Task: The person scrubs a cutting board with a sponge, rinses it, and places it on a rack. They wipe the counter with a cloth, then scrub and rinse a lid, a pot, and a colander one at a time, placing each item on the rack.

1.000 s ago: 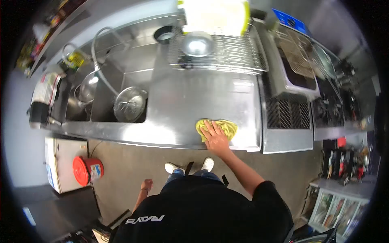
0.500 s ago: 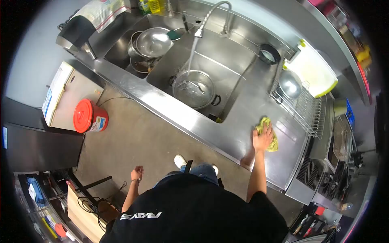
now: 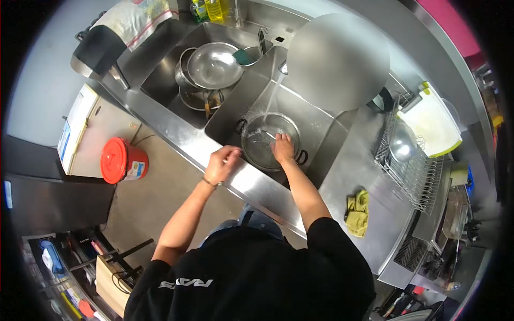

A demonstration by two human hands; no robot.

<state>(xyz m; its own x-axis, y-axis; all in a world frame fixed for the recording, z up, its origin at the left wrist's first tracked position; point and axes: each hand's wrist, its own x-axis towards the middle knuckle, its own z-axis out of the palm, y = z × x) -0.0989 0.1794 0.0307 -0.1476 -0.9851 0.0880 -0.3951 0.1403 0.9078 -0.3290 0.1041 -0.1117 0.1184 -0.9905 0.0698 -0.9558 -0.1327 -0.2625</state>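
Observation:
In the right sink basin (image 3: 321,123) sits a round metal pan (image 3: 257,152) with two black handles, with water running into it from the faucet (image 3: 283,67). A slim metal utensil (image 3: 267,134) lies inside it. My right hand (image 3: 282,148) reaches over the pan's right side, fingers stretched out, fingertips close to the utensil. Just over the sink's front edge, left of the pan, is my left hand (image 3: 222,165), its fingers curled in with nothing showing in them. A crumpled yellow-green cloth (image 3: 357,214) lies on the steel counter to the right.
The left basin holds a metal bowl (image 3: 214,67), pots and a green scrubber (image 3: 243,56). A wire dish rack (image 3: 409,171) with a cutting board (image 3: 431,120) stands at right. A blurred round patch covers the back right. A red lidded bucket (image 3: 124,160) stands on the floor.
My right hand has let go of the yellow-green cloth and moved left to the pan. My left hand has come up from my side to the sink's front edge.

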